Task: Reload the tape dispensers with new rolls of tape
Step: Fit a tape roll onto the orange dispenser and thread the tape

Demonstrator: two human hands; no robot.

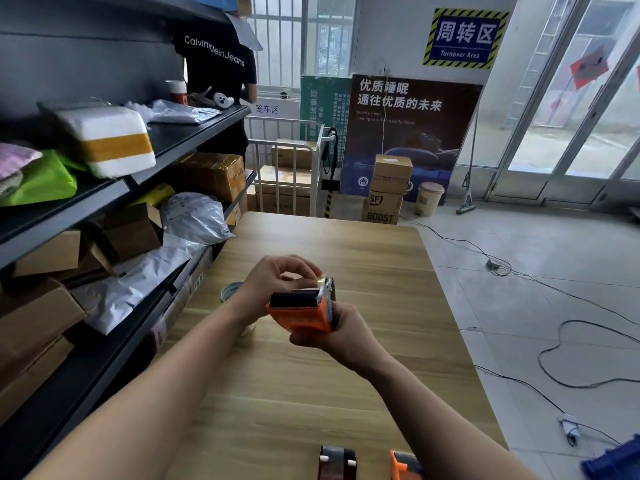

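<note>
Cut off at the near edge of the tabletop (363, 258), a dark tape dispenser (337, 462) is seen, with a second orange dispenser (403, 465) just to its right. Along the left edge, dark shelving (194, 133) is stacked with parcels (114, 140), boxes and grey mailing bags. Toward the left edge of the tabletop a roll of tape (231, 292) is laid flat, partly hidden behind the left wrist. Above the middle of the tabletop the left hand (277, 282) is held with its fingers curled, their tips pinched on the metal piece at the upper end of the orange tape dispenser (301, 311). That dispenser is lifted clear of the wood, its black roller turned toward the camera. It is gripped from below and from the right by the right hand (341, 336), whose fingers are wrapped round its body. Off the right edge, black cables (571, 358) are strewn across the tiled floor.
</note>
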